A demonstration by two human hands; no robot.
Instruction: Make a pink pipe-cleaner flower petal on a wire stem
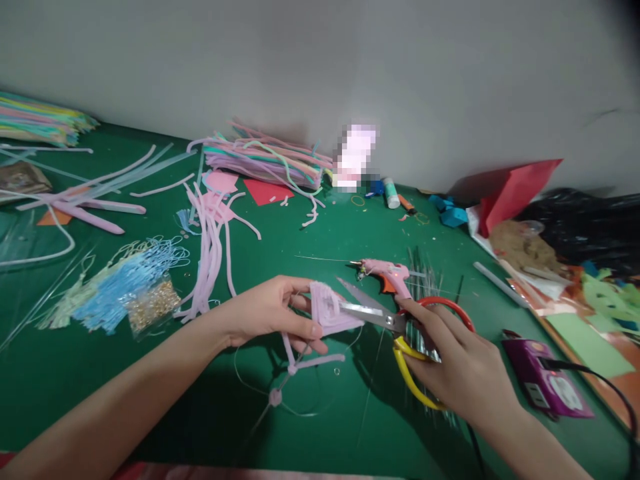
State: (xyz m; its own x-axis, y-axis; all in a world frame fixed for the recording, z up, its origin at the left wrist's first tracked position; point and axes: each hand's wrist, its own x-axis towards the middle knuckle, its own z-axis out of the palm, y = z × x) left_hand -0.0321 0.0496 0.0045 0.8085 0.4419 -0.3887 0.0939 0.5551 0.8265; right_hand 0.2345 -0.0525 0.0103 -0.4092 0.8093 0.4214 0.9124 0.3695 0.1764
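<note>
My left hand pinches a folded lilac pipe-cleaner piece with a flat, squarish coiled shape. Below it hang a lilac strand, a small round bead-like knot and thin clear thread. In my right hand are scissors with one red and one yellow handle loop. Their blades are apart, and the lower one reaches the lilac piece; whether it lies in front of or between the folds I cannot tell. Just behind the scissors, a pink glue gun lies on the green table.
Left of my arm lie blue tassels, a bag of gold beads and lilac pipe cleaners. A pipe-cleaner bundle rests by the wall. Thin wires run under my right hand. A purple power strip with a black cord sits right.
</note>
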